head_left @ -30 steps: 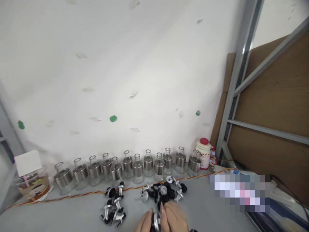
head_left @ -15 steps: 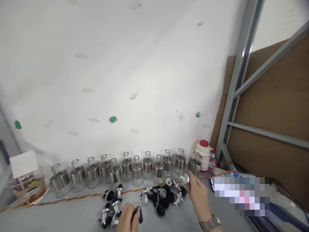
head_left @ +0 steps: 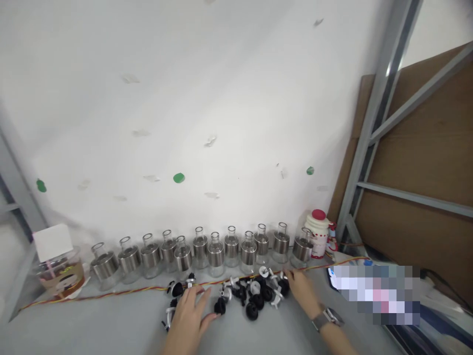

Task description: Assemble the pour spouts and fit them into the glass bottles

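My left hand [head_left: 187,313] is open over the grey table, with thumb and fingers apart. Close to its thumb tip lies a black-and-silver bottle pourer [head_left: 220,306]; whether they touch is unclear. My right hand [head_left: 302,292], with a watch on the wrist, has its fingers together at the right edge of a pile of pourers [head_left: 255,288]. What its fingertips grip, if anything, is hidden. More pourers [head_left: 175,288] lie beside and partly behind my left hand. Behind the pile stands a row of glass bottles with steel sleeves [head_left: 216,255], their necks uncovered.
A twisted red-yellow wire [head_left: 121,292] runs across the table in front of the bottles. A cup with a brown drink [head_left: 61,276] stands at left. At right are a white bottle with a red cap [head_left: 318,234] and a blurred-out phone-like object [head_left: 331,279]. A metal frame [head_left: 369,148] rises behind.
My left hand has let go of a black piece and opened. My right hand has lowered a silver-white part to the pile's right edge. The view has shifted slightly.
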A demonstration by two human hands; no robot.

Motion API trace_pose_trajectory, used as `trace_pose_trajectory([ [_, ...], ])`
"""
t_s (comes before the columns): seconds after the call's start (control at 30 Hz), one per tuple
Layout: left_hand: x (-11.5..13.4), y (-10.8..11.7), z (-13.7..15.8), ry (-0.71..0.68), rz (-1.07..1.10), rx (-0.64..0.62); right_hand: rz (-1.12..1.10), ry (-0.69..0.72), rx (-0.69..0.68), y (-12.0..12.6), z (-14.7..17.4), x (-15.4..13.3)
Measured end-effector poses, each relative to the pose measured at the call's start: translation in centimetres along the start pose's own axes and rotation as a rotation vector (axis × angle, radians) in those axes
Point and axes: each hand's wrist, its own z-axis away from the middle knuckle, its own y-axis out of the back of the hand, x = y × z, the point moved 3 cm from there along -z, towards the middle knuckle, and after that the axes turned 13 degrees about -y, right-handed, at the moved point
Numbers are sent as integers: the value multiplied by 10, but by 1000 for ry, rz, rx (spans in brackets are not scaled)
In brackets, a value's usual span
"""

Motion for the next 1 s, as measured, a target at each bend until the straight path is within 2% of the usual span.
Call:
trace_pose_trajectory([
  [0.13, -17, 23, 17, 235, -16, -189, 114, 100, -4, 11, 11, -15],
  [0.2, -19, 25, 25, 285, -1, -262, 159, 119, 39, 19, 16, -22],
  [0.27, -19, 23, 30, 288, -12, -283, 171, 175, 82, 25, 22, -31],
  [0.4, -17, 21, 28, 218, -66, -245, -16, 247, 99, 29, 36, -50],
  [0.5, -15, 27, 21, 202, 19, -57, -213, 287, 25, 29, 50, -63],
  [0.57, -12, 31, 15, 232, 234, 119, -313, 349, -68, 29, 61, -73],
  [0.63, -6, 29, 8, 320, 647, 227, -379, 404, -166, 28, 72, -82],
  [0.67, -2, 24, 5, 392, 916, 232, -400, 427, -210, 28, 77, -86],
  [0.73, 9, 10, -1, 580, 1447, 158, -411, 451, -284, 25, 86, -91],
  [0.8, 18, -7, -4, 747, 1770, 53, -393, 459, -344, 22, 92, -93],
  [0.9, 21, -34, -1, 879, 1854, -46, -364, 480, -414, 18, 96, -94],
  [0.93, 22, -42, 1, 887, 1836, -75, -363, 487, -437, 17, 97, -95],
  [1.0, 22, -54, 7, 892, 1737, -56, -377, 484, -487, 16, 100, -96],
])
